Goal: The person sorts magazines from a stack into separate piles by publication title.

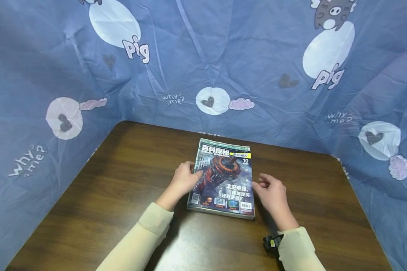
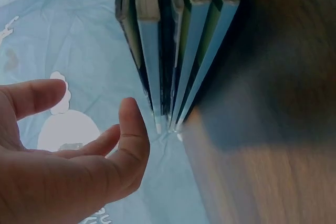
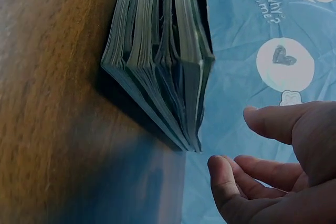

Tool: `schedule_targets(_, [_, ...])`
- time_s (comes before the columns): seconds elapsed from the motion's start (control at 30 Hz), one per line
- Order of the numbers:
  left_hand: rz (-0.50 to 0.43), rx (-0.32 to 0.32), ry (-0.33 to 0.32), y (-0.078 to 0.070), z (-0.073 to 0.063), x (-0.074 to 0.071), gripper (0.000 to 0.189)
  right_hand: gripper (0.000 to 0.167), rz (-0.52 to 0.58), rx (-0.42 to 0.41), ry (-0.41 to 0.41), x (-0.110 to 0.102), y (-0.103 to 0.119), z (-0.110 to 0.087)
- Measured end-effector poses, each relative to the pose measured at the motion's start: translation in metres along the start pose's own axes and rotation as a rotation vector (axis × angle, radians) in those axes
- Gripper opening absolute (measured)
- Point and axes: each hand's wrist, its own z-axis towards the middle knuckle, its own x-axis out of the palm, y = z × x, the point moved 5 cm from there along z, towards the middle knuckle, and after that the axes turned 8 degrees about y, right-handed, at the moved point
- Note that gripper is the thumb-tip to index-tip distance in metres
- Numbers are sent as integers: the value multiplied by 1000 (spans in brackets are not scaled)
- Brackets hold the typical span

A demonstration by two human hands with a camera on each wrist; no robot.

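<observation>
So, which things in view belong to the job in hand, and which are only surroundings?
Belong to the job:
- stack of magazines
- left fingers
- right fingers

Only surroundings:
- table under the stack
- printed blue cloth behind
- black device

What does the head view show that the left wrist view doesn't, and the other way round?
Only the head view shows the top magazine's front cover, the right hand and both pale sleeves. Only the left wrist view shows the gaps between the stacked magazines, close up from the side. Both show the stacked magazines, the left hand, the brown table and the blue backdrop with printed shapes.
</observation>
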Motion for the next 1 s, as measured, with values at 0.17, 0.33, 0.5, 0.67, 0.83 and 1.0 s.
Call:
schedule_targets(0.17, [-17,-31,32,2,2,2,52,45,8,44,21,6,0,5])
schedule_targets(0.33, [-32,-60,42,1,2,3,52,44,23,66,44,9,-1,8])
schedule_targets(0.5, [-43,-68,39,-1,2,4,52,44,30,88,71,13,-4,9])
schedule_targets(0.67, [-49,-73,49,-2,2,5,54,47,22,111,91,16,-5,12])
schedule_targets(0.83, [-64,-96,57,-3,2,3,54,48,24,162,138,20,-9,14])
schedule_targets(1.0, [-161,-119,65,-3,2,3,53,41,32,199,175,21,-13,15])
